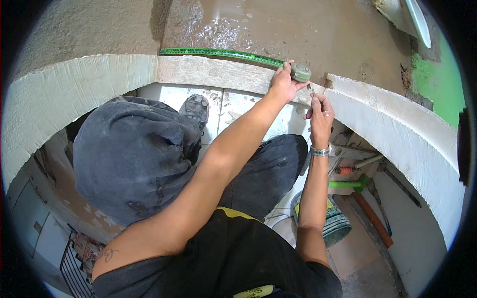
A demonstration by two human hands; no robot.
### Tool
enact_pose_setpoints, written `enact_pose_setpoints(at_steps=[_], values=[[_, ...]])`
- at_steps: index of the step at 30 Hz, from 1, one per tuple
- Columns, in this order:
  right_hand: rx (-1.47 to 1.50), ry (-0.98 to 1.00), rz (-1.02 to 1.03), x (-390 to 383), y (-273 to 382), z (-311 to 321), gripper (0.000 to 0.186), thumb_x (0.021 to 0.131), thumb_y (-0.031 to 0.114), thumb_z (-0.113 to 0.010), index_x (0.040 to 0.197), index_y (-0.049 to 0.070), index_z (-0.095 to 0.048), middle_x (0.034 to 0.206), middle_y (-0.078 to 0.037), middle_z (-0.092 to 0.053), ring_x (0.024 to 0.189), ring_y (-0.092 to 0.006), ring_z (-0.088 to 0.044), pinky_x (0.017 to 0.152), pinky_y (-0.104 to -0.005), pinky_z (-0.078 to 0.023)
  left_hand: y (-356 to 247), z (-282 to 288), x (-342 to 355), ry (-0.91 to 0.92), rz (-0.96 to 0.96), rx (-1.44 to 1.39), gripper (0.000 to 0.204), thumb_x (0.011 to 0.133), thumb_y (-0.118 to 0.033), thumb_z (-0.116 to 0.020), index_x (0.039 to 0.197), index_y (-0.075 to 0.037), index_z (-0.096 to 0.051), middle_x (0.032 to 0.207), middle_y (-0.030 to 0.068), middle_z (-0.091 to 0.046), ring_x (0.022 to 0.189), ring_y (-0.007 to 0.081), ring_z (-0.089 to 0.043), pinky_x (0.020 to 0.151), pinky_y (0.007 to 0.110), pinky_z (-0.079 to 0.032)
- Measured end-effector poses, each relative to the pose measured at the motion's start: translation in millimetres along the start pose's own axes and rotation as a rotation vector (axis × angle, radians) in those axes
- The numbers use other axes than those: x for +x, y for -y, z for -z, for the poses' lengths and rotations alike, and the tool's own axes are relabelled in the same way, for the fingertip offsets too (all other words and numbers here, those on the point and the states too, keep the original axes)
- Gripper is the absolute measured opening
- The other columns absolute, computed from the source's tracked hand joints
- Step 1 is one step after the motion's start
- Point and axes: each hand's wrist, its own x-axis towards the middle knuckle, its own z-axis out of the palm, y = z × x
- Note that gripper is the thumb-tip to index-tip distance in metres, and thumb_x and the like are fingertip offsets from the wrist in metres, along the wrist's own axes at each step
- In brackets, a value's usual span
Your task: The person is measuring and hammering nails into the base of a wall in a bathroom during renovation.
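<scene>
My left hand [283,85] is closed around a tape measure [301,73] with a rounded grey-green case. Its bright green blade [218,52] is drawn out to the left, along the far edge of a pale ledge [213,70]. Just right of the case, my right hand [321,114] pinches a thin, pencil-like tool [311,90], its upper end near the ledge top. What sort of tool it is, I cannot make out.
Beyond the ledge spreads wet brown mortar [308,30]. Curved white wall tops run left [84,74] and right [397,119]. Below right are a bucket [335,223], a green-handled tool [348,184] and an orange pipe [372,220]. White floor tiles [231,111] lie underfoot.
</scene>
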Motion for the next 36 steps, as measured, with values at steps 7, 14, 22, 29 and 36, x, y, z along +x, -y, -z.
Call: enact_pose_setpoints(at_steps=[7,14,22,29,36], values=[[-0.026,0.022,0.019,1.8,-8.7,0.2,0.022,0.101,0.017,-0.057,0.111,-0.001,-0.063,0.071,0.000,-0.057,0.058,-0.0069,-0.051,0.055,-0.0246,-0.048,3.6,1.8,-3.7,-0.006,-0.015,0.008,0.034,0.107,-0.039,-0.037,0.133,-0.018,-0.046,0.140,0.0182,-0.046,0.126,0.0413,-0.051,0.100,0.067,-0.044],[-0.036,-0.051,0.110,7.4,8.6,-2.6,0.020,0.099,0.011,-0.055,0.112,0.001,-0.067,0.087,-0.006,-0.066,0.065,-0.0104,-0.058,0.060,-0.0258,-0.050,7.0,3.0,-3.6,-0.010,-0.036,0.012,0.034,0.107,-0.040,-0.039,0.131,-0.019,-0.047,0.139,0.0161,-0.047,0.123,0.0398,-0.052,0.099,0.064,-0.046],[-0.956,0.177,0.708,111.0,46.8,-72.6,0.023,0.084,0.022,-0.066,0.100,0.007,-0.073,0.104,-0.014,-0.070,0.089,-0.0376,-0.065,0.085,-0.0473,-0.050,6.6,27.2,25.5,0.113,0.010,-0.206,0.032,0.108,-0.040,-0.035,0.130,-0.025,-0.052,0.125,0.0035,-0.060,0.112,0.0236,-0.059,0.086,0.049,-0.054],[-1.299,0.548,0.478,146.7,39.2,-87.1,0.024,0.081,0.029,-0.071,0.087,0.006,-0.075,0.094,-0.022,-0.071,0.097,-0.0396,-0.066,0.088,-0.0508,-0.048,25.0,10.3,9.6,-0.110,-0.076,-0.060,0.031,0.104,-0.040,-0.043,0.124,-0.020,-0.056,0.116,0.0009,-0.064,0.104,0.0183,-0.062,0.074,0.040,-0.056],[-1.266,0.610,0.442,133.3,45.4,-107.3,0.020,0.077,0.024,-0.074,0.088,0.007,-0.075,0.093,-0.020,-0.072,0.094,-0.0376,-0.068,0.085,-0.0498,-0.049,81.2,44.3,37.0,0.216,0.019,0.059,0.030,0.102,-0.036,-0.046,0.126,-0.019,-0.054,0.126,0.0044,-0.059,0.116,0.0186,-0.055,0.092,0.039,-0.050]])
